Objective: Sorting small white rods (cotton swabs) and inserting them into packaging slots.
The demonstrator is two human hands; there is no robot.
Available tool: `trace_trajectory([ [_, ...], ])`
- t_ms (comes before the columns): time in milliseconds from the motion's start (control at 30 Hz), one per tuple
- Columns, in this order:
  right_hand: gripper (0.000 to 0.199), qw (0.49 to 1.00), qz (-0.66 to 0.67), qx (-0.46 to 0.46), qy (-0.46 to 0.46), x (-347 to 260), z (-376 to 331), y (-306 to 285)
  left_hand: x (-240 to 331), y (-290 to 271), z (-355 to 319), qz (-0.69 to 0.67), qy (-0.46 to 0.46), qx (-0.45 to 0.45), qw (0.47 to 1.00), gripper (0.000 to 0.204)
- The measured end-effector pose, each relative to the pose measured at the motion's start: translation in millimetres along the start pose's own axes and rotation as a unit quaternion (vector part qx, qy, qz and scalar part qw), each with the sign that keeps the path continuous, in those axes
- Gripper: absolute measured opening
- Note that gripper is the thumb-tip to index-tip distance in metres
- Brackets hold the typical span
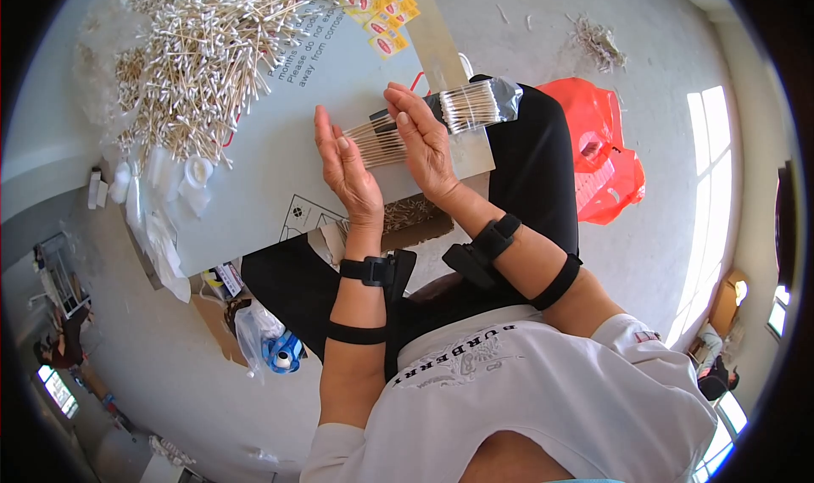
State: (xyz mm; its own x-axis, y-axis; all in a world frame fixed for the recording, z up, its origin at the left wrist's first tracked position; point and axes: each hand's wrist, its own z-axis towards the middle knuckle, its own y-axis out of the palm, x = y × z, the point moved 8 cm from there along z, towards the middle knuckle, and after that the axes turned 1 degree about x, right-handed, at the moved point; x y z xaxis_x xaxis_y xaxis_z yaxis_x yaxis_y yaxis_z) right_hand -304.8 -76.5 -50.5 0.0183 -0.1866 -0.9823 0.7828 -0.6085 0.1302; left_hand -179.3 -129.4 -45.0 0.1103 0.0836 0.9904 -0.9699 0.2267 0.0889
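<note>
A row of cotton swabs lies between my two hands over the table. My left hand stands on edge at the left ends of these swabs, its fingers stretched out. My right hand is at their other ends, also with straight fingers and thumb up. Between the palms the swabs run roughly crosswise. Whether both palms press on them I cannot tell. Just right of my right hand, a neat row of swabs lies on a dark and silvery wrapper near the table's right edge.
A large heap of loose cotton swabs covers the table's far left. Yellow printed labels lie at the far edge. Clear plastic bags hang at the left. An open cardboard box with swabs sits below the near edge. A red plastic bag lies on the floor.
</note>
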Motion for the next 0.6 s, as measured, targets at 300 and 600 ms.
trace_trajectory([
  [300,0.058,0.848,-0.422,-0.283,-0.149,-40,0,0,19,16,-19,0.552,0.139,-0.262,0.779,0.076],
  [600,0.048,0.828,-0.449,-0.257,-0.215,-35,-5,-2,6,18,-26,0.603,0.126,-0.265,0.742,0.079],
])
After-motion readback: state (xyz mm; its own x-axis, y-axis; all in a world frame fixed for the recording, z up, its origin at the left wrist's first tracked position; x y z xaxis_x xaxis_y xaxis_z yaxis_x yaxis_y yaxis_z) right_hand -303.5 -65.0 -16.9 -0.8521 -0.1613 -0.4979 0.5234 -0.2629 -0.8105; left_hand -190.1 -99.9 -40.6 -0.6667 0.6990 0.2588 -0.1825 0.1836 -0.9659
